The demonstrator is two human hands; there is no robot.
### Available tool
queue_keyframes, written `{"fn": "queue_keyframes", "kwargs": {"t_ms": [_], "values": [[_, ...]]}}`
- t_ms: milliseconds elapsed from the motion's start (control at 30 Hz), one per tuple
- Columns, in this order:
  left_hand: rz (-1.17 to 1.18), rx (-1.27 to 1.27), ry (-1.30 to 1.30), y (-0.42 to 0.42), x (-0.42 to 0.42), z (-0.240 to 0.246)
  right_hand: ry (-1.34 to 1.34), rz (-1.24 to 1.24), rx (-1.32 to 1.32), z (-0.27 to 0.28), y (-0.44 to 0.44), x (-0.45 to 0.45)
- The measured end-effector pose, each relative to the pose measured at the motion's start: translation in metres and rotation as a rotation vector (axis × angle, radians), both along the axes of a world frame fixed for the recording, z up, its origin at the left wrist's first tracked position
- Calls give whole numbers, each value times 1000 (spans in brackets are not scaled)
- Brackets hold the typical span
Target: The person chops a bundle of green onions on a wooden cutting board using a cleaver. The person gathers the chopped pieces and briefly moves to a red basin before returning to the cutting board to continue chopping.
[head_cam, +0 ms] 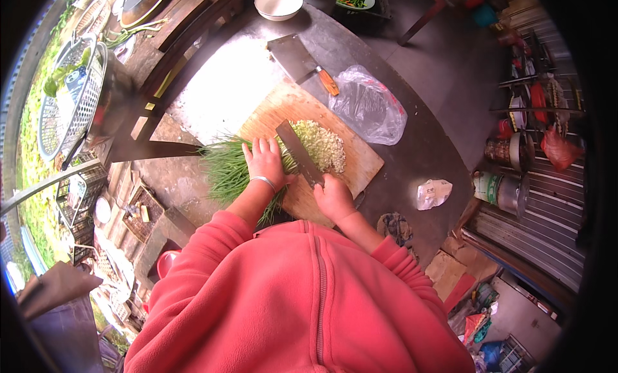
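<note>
My left hand (pixel 265 163) lies over a thick bunch of green chives or scallions (pixel 227 168), holding it down on the wooden cutting board (pixel 260 117). The fingers point away from me, and a bracelet circles the wrist. My right hand (pixel 333 197) grips the handle of a kitchen knife (pixel 299 151), its handle mostly hidden in the fist. The broad dark blade stands at the cut end of the bunch, a little right of my left fingers. Right of the blade spreads a pile of finely chopped pale green and white pieces (pixel 326 148). The green tops hang past the board's left side.
Beyond the board lies a cleaver (pixel 294 57) with a wooden handle, beside a clear plastic bag (pixel 369 105). A white bowl (pixel 278 3) stands at the far end. Right are a tissue pack (pixel 433 194) and a cloth (pixel 395 227). A colander (pixel 75 102) stands left.
</note>
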State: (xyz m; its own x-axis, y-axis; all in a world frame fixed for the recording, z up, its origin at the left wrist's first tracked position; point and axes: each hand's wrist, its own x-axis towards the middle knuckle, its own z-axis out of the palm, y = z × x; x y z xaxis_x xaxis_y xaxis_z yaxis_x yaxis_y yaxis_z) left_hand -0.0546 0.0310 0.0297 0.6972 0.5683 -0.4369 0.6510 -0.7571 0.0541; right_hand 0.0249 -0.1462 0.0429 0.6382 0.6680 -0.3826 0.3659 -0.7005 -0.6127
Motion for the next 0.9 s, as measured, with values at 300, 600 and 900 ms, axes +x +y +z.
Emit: {"fn": "queue_keyframes", "kwargs": {"t_ms": [300,600,900], "values": [[-18,-24,-64,4,1,-8,8,71,-107,11,18,8],[-25,-62,-57,7,3,-9,27,71,-184,6,45,7],[-12,-54,-128,9,1,-18,12,69,-224,-21,70,5]]}}
